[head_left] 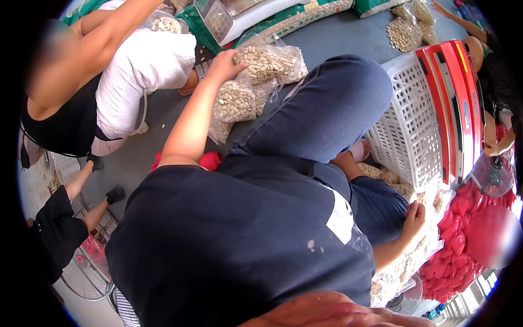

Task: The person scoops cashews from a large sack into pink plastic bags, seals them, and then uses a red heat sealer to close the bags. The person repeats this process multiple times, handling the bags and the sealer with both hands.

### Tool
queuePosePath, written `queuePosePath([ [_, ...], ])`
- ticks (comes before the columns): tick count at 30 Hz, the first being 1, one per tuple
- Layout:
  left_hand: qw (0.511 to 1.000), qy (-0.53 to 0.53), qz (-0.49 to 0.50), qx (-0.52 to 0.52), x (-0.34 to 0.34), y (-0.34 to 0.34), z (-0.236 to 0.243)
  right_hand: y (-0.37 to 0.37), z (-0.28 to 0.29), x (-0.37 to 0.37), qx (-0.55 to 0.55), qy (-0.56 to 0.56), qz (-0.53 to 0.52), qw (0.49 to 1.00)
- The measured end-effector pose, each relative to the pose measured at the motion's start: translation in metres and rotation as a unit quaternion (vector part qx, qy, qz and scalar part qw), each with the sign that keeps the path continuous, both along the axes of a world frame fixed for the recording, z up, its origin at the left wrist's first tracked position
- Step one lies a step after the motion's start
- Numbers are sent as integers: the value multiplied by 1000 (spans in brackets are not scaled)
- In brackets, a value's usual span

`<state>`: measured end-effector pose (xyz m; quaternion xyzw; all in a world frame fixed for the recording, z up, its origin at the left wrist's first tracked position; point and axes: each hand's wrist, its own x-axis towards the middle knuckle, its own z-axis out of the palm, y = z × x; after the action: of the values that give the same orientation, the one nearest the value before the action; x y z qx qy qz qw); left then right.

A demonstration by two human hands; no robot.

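Observation:
At the upper middle, my left hand (224,66) reaches out with its fingers curled onto the edge of a clear plastic bag of pale, flat seeds (262,62). Just below it lies another clear bag of similar seeds (235,102), close against the first. My right hand (415,219) is by my knee at the right, its fingers curled together. What it holds, if anything, I cannot make out. Beside that hand are large clear bags with pale contents (400,270), partly hidden by my arm.
A white perforated basket (411,120) stands right of my knee, against red-and-white panels (449,109). Beyond lies a pile of red packets (455,245). A white weighing scale (237,24) sits ahead near green sacks (294,22). A person in white trousers (141,60) crouches at left.

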<state>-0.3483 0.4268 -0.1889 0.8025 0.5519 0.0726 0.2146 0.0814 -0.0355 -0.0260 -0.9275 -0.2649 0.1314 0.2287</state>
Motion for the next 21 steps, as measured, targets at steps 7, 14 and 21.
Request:
queuePosePath([
  [7,973,115,-158,123,86,23,-37,36,-32,14,-23,55,41,997],
  [14,916,337,-215,0,126,71,-48,21,-35,17,15,78,6,997],
  [21,962,179,-204,-25,92,69,-63,26,-26,14,39,68,7,997],
])
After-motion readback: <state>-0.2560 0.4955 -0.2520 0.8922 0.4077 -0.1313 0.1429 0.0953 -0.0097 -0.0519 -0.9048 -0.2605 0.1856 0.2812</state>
